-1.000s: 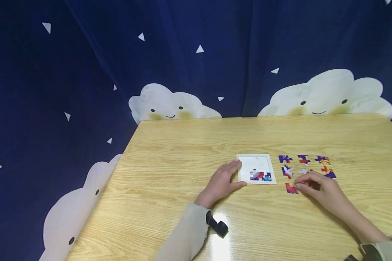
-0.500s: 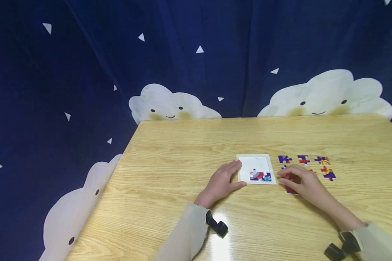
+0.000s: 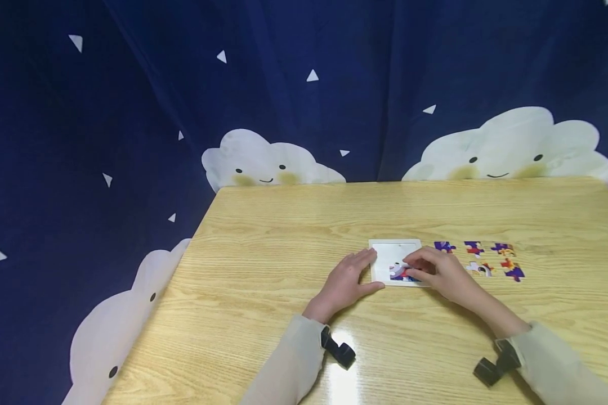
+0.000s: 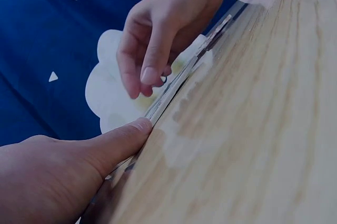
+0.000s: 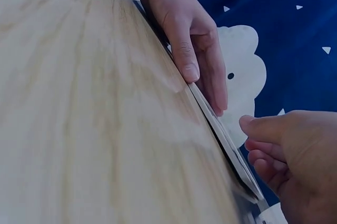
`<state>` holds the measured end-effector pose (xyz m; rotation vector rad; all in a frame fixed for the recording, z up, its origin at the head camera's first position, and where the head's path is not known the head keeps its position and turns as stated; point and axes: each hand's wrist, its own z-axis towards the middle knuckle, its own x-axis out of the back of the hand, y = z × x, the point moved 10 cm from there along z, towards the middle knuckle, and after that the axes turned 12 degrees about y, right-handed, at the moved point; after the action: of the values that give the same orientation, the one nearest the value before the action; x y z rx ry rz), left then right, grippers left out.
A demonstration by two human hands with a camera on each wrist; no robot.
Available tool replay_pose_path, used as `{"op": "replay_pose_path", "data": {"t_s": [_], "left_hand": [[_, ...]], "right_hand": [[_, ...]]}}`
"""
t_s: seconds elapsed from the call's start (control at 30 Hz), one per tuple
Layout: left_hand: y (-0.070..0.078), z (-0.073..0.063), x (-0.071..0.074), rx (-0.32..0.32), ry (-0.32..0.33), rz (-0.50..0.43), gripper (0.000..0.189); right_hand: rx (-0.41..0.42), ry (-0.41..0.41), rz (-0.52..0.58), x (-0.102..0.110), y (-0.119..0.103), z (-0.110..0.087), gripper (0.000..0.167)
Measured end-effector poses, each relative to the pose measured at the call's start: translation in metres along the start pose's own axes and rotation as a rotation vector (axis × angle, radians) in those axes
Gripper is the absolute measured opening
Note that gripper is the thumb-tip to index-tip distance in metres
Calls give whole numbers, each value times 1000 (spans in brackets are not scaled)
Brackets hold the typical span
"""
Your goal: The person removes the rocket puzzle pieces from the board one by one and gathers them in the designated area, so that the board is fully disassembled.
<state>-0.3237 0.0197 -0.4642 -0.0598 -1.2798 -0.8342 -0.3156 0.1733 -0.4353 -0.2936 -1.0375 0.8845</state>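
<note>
In the head view, a white puzzle frame [image 3: 394, 251] lies flat on the table. A few joined pieces [image 3: 398, 273] fill its near right part. My left hand [image 3: 345, 281] rests at its left side, fingers on the left rim and thumb along the near edge, all fairly straight. My right hand [image 3: 443, 274] is over the frame's right part, thumb and fingertips brought together. Only a small dark edge shows at those fingertips in the left wrist view, apparently a puzzle piece. The right hand [image 5: 308, 155] largely hides whatever it pinches in the right wrist view.
Several loose puzzle pieces lie right of the frame, among them a purple-and-red one [image 3: 473, 248], a white one [image 3: 478, 269] and an orange-and-purple one [image 3: 513, 270]. The right hand hides part of that area. A blue curtain [image 3: 294, 101] with clouds stands behind the wooden table [image 3: 284, 225].
My right hand has moved left from the loose pieces to above the frame, its fingertips kept pinched. My left hand has stayed at the frame's left side.
</note>
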Motion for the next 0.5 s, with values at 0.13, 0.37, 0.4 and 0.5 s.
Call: {"op": "replay_pose_path", "data": {"t_s": [0.13, 0.37, 0.4, 0.5], "left_hand": [[1, 0, 1, -7, 5, 3, 72], [1, 0, 1, -2, -3, 0, 73], [1, 0, 1, 1, -4, 1, 73], [0, 0, 2, 8, -5, -3, 73]], "right_hand": [[15, -10, 15, -6, -2, 4, 18], [16, -52, 38, -13, -3, 2, 21], [14, -59, 39, -13, -3, 1, 21], [7, -82, 40, -16, -3, 1, 22]]}}
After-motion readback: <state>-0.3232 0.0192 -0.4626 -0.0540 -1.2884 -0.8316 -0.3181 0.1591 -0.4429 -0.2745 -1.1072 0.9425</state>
